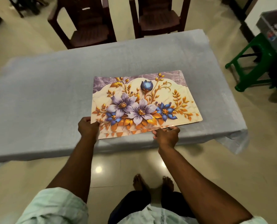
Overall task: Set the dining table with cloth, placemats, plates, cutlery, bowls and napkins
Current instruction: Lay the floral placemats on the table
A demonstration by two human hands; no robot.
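A grey-blue cloth [45, 88] covers the dining table. A stack of floral placemats [142, 101], cream with purple and blue flowers and gold leaves, lies on the cloth near the front edge, right of centre. The top mat is shifted away from me, so the edges of the mats below show at the near side. My left hand [88, 127] grips the near left corner of the top placemat. My right hand [166, 135] pinches the near edge of the stack further right.
Two dark brown chairs [89, 23] [158, 16] stand at the far side of the table. A green plastic stool [254, 62] and a grey container [273, 29] are at the right. The floor is glossy cream tile; my bare feet [152, 183] stand before the table.
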